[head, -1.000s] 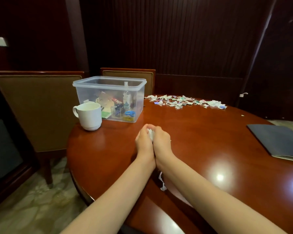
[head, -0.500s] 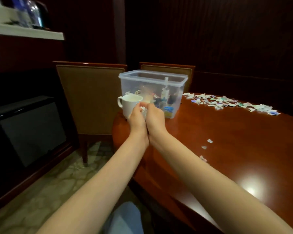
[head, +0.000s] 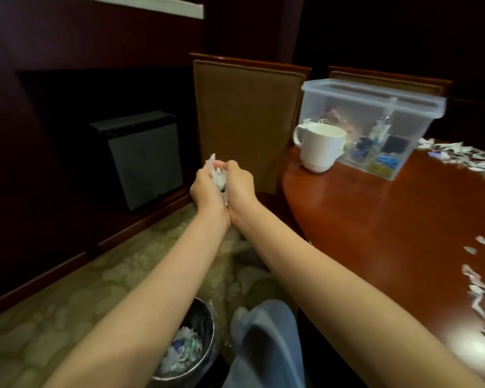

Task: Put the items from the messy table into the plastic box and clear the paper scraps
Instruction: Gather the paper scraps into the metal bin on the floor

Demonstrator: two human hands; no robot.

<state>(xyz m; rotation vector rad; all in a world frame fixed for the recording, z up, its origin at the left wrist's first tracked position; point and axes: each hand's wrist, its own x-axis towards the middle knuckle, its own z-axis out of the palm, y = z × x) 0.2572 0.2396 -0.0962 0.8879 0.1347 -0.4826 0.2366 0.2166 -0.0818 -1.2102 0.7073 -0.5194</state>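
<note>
My left hand (head: 206, 190) and my right hand (head: 240, 183) are cupped together, fingers curled round a bunch of white paper scraps (head: 217, 175). They hang in the air to the left of the table (head: 389, 219), over the carpet. Below them, near my knee, stands a metal waste bin (head: 191, 345) with paper scraps inside. The clear plastic box (head: 375, 119) holds several small items and stands on the far part of the table. A heap of paper scraps (head: 459, 156) lies behind it on the right, and a few loose scraps (head: 476, 289) lie near the right edge.
A white mug (head: 319, 147) stands on the table just in front of the box. Two padded chairs (head: 244, 119) are at the table's far side. A dark cabinet (head: 140, 158) sits against the wall at the left. My knee in blue trousers (head: 263, 345) is beside the bin.
Both hands, still cupped round the scraps, have moved left off the table and out over the floor. My view has turned left and down, bringing the bin into sight.
</note>
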